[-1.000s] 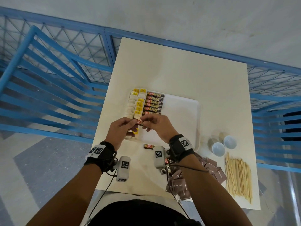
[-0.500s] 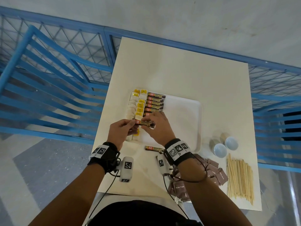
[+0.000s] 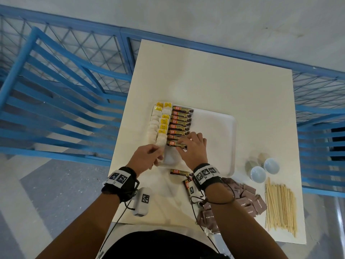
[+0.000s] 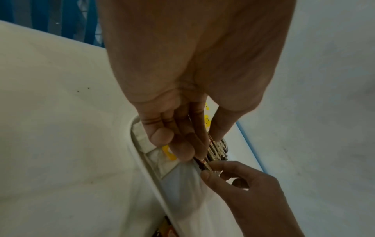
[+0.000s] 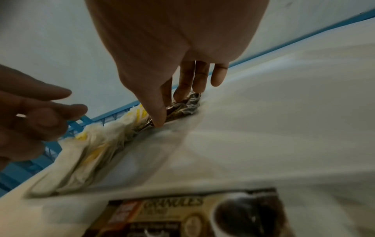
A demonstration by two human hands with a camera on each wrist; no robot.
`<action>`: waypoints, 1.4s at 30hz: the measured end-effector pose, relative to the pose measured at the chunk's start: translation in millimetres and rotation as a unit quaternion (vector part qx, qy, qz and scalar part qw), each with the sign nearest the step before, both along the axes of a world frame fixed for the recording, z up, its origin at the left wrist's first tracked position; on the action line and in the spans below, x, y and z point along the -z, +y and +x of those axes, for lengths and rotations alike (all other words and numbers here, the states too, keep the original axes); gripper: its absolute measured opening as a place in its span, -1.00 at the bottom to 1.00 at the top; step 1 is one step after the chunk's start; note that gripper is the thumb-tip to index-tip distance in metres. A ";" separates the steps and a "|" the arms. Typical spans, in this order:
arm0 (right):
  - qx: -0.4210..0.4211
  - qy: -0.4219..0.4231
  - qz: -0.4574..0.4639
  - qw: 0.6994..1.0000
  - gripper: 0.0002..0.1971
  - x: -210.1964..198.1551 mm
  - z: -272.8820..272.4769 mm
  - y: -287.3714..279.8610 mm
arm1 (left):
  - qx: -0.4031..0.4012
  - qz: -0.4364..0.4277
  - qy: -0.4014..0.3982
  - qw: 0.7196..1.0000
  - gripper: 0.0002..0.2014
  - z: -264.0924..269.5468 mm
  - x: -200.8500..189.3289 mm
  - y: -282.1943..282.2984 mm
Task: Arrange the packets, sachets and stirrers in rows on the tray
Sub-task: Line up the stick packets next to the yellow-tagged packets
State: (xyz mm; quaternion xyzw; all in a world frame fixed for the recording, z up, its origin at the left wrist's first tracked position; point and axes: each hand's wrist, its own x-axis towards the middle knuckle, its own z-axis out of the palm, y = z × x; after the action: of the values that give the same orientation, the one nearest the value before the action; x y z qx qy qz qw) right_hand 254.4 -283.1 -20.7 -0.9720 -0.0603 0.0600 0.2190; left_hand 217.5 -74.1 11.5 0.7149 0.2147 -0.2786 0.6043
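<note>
Tray [image 3: 226, 128]: tea bags [image 3: 157, 128] along left edge, sachets [image 3: 180, 124] in a row beside them.
Right hand [image 3: 192, 148]: pinching nearest sachet [image 3: 174, 143], row's near end.
Left hand [image 3: 147, 156]: loosely curled, holding nothing.
Table [image 3: 214, 81]: stirrers [image 3: 280, 204] and packets [image 3: 248, 200], near right corner.

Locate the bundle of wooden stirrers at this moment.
In the head view, the wooden stirrers lie off the tray, at the table's near right corner, beside the brown sachets.
</note>
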 end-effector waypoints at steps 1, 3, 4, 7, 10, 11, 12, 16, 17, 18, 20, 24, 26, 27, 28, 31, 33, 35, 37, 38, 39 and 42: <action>-0.003 0.006 -0.012 1.000 -0.86 1.8 -0.1 1.5 | 0.027 0.017 -0.003 0.999 -0.84 -1.6 0.8 -0.3; -0.010 0.022 -0.030 0.999 -0.85 4.2 0.2 3.7 | 0.070 0.055 -0.008 0.996 -0.84 -4.6 3.1 -0.8; -0.012 0.027 -0.036 0.999 -0.84 5.3 0.1 4.8 | 0.088 0.071 -0.008 0.994 -0.85 -6.1 4.6 -0.9; -0.008 0.037 -0.034 0.999 -0.81 6.8 0.5 6.7 | 0.127 0.087 -0.003 0.988 -0.86 -10.8 8.6 -1.2; -0.003 0.041 -0.023 0.999 -0.81 6.3 2.0 8.2 | 0.150 0.090 0.011 0.985 -0.87 -15.8 11.9 -2.1; -0.003 0.040 -0.019 0.999 -0.82 5.8 2.5 8.5 | 0.154 0.089 0.015 0.984 -0.87 -17.5 12.8 -2.6; -0.002 0.039 -0.016 0.999 -0.83 5.7 2.9 8.9 | 0.159 0.088 0.018 0.983 -0.87 -19.2 13.6 -3.3; 0.001 0.042 -0.014 0.999 -0.84 6.1 4.3 10.4 | 0.169 0.090 0.024 0.981 -0.87 -24.7 15.6 -4.9; 0.003 0.043 -0.013 0.999 -0.84 6.2 4.4 10.7 | 0.169 0.090 0.026 0.981 -0.87 -25.7 15.7 -5.1; 0.004 0.044 -0.013 0.999 -0.83 6.4 4.6 11.0 | 0.169 0.090 0.026 0.981 -0.87 -26.4 15.8 -5.4; 0.007 0.047 -0.011 0.999 -0.83 6.7 4.7 11.6 | 0.171 0.092 0.026 0.981 -0.87 -27.8 15.9 -5.9; 0.012 0.050 -0.011 0.999 -0.80 6.7 3.8 13.1 | 0.174 0.098 0.022 0.980 -0.87 -29.1 12.7 -6.4; 0.009 0.052 -0.017 0.998 -0.77 5.7 2.8 13.4 | 0.170 0.099 0.022 0.980 -0.86 -29.6 11.1 -5.9; 0.007 0.052 -0.019 0.998 -0.75 4.4 1.8 13.1 | 0.170 0.100 0.021 0.980 -0.86 -29.9 9.8 -5.7; 0.006 0.050 -0.015 0.999 -0.73 2.7 0.4 12.5 | 0.171 0.103 0.018 0.980 -0.86 -30.3 8.5 -5.9; 0.018 0.030 0.031 0.999 -0.78 -5.7 -6.3 8.6 | 0.173 0.108 0.003 0.979 -0.87 -31.7 4.5 -7.6; 0.039 0.013 0.070 0.997 -0.87 -11.5 -13.6 3.4 | 0.175 0.113 -0.015 0.978 -0.88 -32.7 3.1 -9.7; 0.059 0.005 0.104 0.993 -0.89 -16.4 -23.7 -4.1 | 0.183 0.127 -0.054 0.973 -0.88 -34.9 4.0 -13.5; 0.080 0.012 0.130 0.988 -0.87 -22.0 -37.0 -13.5 | 0.197 0.139 -0.099 0.966 -0.89 -38.4 5.2 -20.8; 0.092 0.020 0.140 0.986 -0.87 -24.9 -45.3 -18.6 | 0.204 0.140 -0.120 0.961 -0.90 -40.4 5.3 -25.5; 0.104 0.026 0.149 0.983 -0.87 -27.7 -56.1 -23.4 | 0.212 0.139 -0.144 0.957 -0.90 -43.3 6.6 -30.2; 0.137 0.028 0.158 0.977 -0.88 -34.4 -85.8 -34.4 | 0.254 0.156 -0.237 0.925 -0.88 -50.8 12.5 -43.2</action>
State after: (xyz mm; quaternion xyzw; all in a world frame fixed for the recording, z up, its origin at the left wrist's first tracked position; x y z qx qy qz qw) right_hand 168.6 -317.5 13.7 -0.9220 0.0715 0.0467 0.3777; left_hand 166.7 -117.4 -1.0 0.8760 -0.0831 -0.2082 0.4270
